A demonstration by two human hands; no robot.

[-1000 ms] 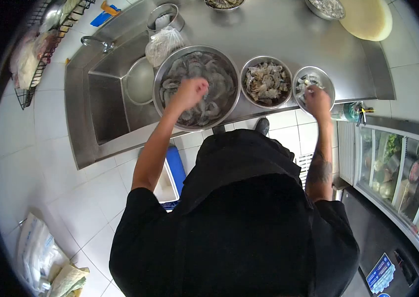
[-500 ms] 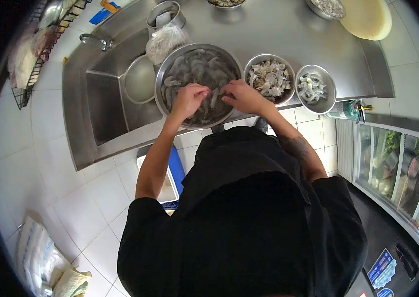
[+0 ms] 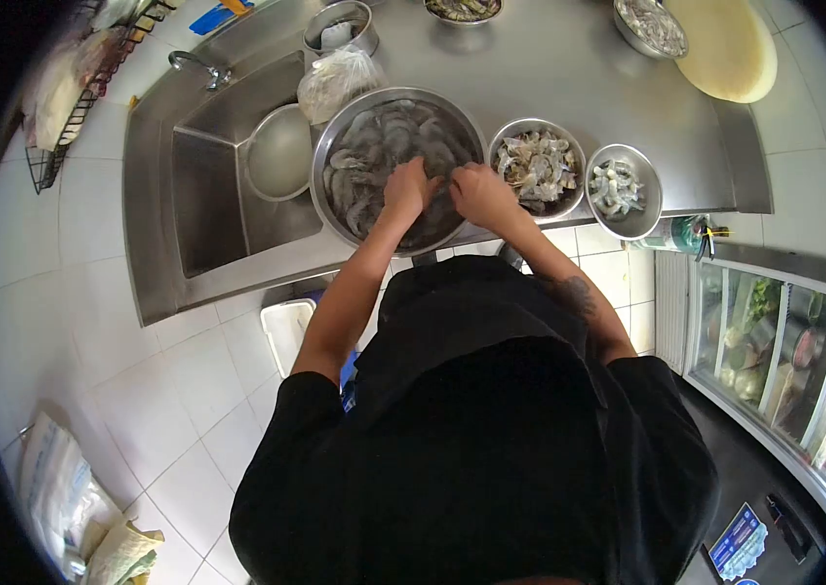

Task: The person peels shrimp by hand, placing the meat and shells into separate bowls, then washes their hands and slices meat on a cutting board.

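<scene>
- Head view: the left hand [image 3: 409, 188] and right hand [image 3: 479, 194] meet near the top middle, over the big round metal bowl of grey raw shrimp [image 3: 374, 156].
- Fingers curl together; I cannot tell what they pinch.
- Right of it sit a medium metal bowl of shells [image 3: 538, 166] and a small metal bowl of peeled shrimp [image 3: 618, 187].

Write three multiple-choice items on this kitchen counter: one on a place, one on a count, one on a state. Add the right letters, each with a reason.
1. Where are both hands?
A. Over the large bowl of shrimp
B. In the sink
C. On the cutting board

2. How many metal bowls stand in a row along the counter's near edge?
A. One
B. Three
C. Six

3. What state is the round basin in the sink in?
A. Heaped with shrimp
B. Holding no shrimp
C. Upside down

Answers:
1. A: the left hand and right hand meet above the large bowl.
2. B: the large bowl, the middle bowl and the small bowl.
3. B: the basin shows only its pale inside.
</scene>
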